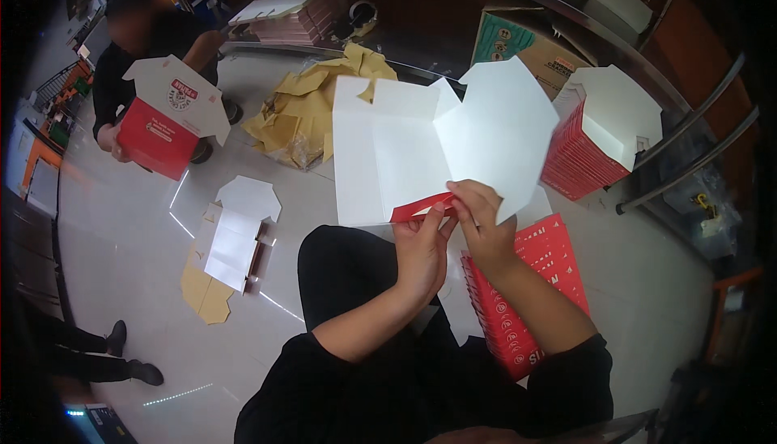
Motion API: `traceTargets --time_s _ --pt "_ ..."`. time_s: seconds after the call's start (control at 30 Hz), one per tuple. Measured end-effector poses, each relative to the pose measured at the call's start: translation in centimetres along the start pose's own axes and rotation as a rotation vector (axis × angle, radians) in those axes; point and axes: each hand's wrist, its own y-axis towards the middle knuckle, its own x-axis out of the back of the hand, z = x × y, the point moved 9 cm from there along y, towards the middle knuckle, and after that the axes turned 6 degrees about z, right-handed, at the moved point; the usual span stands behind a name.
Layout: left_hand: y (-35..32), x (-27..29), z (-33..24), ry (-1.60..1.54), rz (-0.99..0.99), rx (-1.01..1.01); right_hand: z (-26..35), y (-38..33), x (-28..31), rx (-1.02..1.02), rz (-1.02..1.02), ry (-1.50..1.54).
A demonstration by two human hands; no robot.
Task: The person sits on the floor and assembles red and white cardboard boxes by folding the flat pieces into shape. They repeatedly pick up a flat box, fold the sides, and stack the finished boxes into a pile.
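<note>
A partly folded cardboard food box (405,140), white inside and red outside, is held up in front of me with its large white flap (498,124) standing at the right. My left hand (425,246) pinches the red edge of its near side. Close beside it, my right hand (483,225) grips the same red fold near the corner, fingers bent over it. Under my right forearm lies a fanned stack of flat red box blanks (534,298) on the floor.
Nested red-and-white boxes (595,132) stand at the right beside metal rails. A brown paper heap (316,104) lies ahead. Left of me are a white folded box (239,242) and tan cardboard (202,290). Another person (154,63) holds a red-and-white box (174,124). A metal shelf (421,55) runs behind.
</note>
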Motion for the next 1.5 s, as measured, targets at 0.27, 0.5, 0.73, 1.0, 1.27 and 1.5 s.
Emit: traceTargets --time_s 0.27,0.5,0.73,1.0,1.27,1.5 --pt "1.2 3.8 -2.8 0.604 0.361 0.131 -0.5 -1.0 -0.2 0.058 0.042 0.030" --pt "0.5 7.7 -14.4 1.077 0.153 -0.230 3.4 -2.7 -3.0 0.404 0.289 -0.295" --pt "-1.2 3.4 -7.1 0.844 0.292 0.147 3.7 -1.8 -3.4 0.335 0.325 0.123" --pt "-0.1 3.4 -9.6 0.046 0.043 -0.155 4.5 -2.1 -3.1 0.375 0.453 0.195" --pt "-0.9 0.9 -9.0 -0.083 0.192 -0.044 4.2 -1.8 -1.9 0.400 0.300 0.007" --pt "-1.2 2.2 -8.5 0.248 0.173 -0.005 3.2 -1.3 -1.4 0.290 0.247 0.079"
